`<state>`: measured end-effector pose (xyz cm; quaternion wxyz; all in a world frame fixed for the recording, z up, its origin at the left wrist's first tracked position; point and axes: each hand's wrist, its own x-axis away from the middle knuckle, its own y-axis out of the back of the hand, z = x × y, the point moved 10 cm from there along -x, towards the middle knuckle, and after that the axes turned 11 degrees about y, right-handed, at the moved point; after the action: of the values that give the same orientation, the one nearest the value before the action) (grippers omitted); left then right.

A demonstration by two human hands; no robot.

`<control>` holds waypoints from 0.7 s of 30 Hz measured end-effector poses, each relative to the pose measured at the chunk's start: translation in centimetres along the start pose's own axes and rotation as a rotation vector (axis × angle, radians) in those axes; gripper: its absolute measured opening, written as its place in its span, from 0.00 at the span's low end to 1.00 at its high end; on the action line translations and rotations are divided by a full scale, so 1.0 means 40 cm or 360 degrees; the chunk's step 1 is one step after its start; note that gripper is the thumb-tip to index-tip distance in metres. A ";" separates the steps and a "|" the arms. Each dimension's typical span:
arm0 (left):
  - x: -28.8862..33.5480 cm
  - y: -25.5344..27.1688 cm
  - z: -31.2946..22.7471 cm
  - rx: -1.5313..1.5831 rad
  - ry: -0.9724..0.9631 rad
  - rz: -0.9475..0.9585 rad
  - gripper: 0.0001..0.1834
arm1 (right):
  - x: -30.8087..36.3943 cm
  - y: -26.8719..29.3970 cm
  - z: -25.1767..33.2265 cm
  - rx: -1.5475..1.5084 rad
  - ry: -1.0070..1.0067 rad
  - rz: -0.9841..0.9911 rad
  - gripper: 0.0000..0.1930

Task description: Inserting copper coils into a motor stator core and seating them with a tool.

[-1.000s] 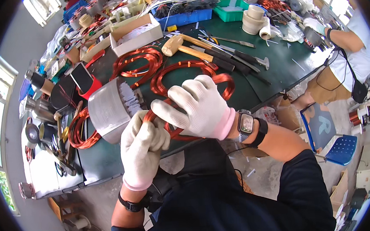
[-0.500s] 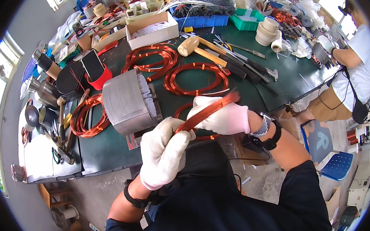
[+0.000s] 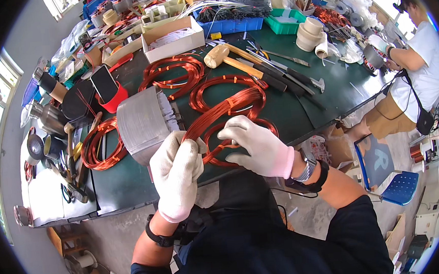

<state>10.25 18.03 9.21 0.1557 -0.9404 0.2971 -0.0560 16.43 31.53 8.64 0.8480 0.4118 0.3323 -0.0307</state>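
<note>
My gloved left hand [image 3: 178,173] is closed on one end of a copper wire coil [image 3: 223,109], just in front of the table's near edge. The coil's loop rises from that grip and bends over to the right, above other coils on the table. My gloved right hand [image 3: 257,147] is beside the held coil, its thumb and fingers apart and curved; the palm side is hidden. A grey stator core [image 3: 145,124] with white slot liners lies on its side, left of the held coil. Another copper coil [image 3: 276,129] lies partly hidden under my right hand.
More copper coils [image 3: 104,158] lie around the stator. A wooden mallet [image 3: 216,57] and long-handled tools stand beyond. Along the back are a white box [image 3: 173,41], a blue bin [image 3: 234,26] and a green tray [image 3: 287,24]. A co-worker [image 3: 411,57] works at the right.
The coil has swung from a flat strip, seen edge-on, into a visible loop reaching up and right. My right hand has come off it and its fingers have spread. My left hand has shifted left.
</note>
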 end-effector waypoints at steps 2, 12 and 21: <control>0.004 0.004 0.003 -0.0018 0.0052 -0.0049 0.14 | -0.009 0.004 -0.002 0.0021 0.0016 -0.0019 0.08; 0.039 -0.030 0.011 -0.0441 -0.0063 -0.0001 0.12 | 0.017 -0.017 -0.017 -0.0064 -0.0026 -0.0157 0.02; 0.019 0.015 0.025 0.0091 -0.0143 -0.0003 0.15 | 0.183 0.087 -0.123 -0.0674 -0.0829 -0.0538 0.08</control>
<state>10.75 17.39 8.08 0.1958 -0.9373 0.2873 -0.0223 20.60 38.97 4.51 0.9534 0.1452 0.1679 -0.2046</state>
